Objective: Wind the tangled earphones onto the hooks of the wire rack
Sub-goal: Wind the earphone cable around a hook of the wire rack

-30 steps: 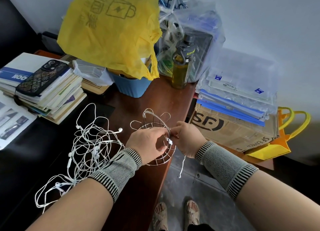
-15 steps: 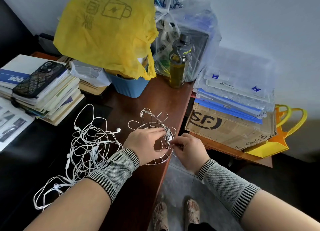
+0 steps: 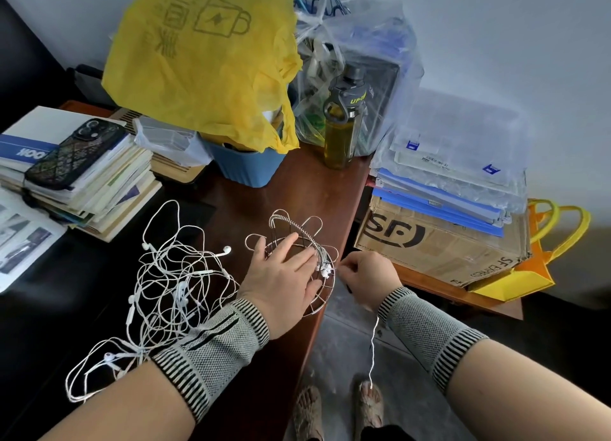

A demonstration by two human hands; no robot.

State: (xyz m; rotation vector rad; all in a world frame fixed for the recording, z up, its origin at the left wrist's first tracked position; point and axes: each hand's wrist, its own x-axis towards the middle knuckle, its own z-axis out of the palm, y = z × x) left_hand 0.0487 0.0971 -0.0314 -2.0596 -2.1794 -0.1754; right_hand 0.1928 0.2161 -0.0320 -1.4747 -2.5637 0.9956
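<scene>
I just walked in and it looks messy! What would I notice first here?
A big yellow bag at the back of the desk. In front, a white tangle of earphones lies left of a round wire rack; the left hand rests on it, and the right hand pinches one cord.

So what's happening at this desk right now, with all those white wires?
A person is winding white wired earphones onto a round silver wire rack at the edge of the brown desk. The left hand lies flat on the rack with straight fingers, steadying it. The right hand pinches one white cord beside the rack's rim, its loose end hanging toward the floor. A big tangle of white earphones lies on the desk to the left, not yet wound.
</scene>
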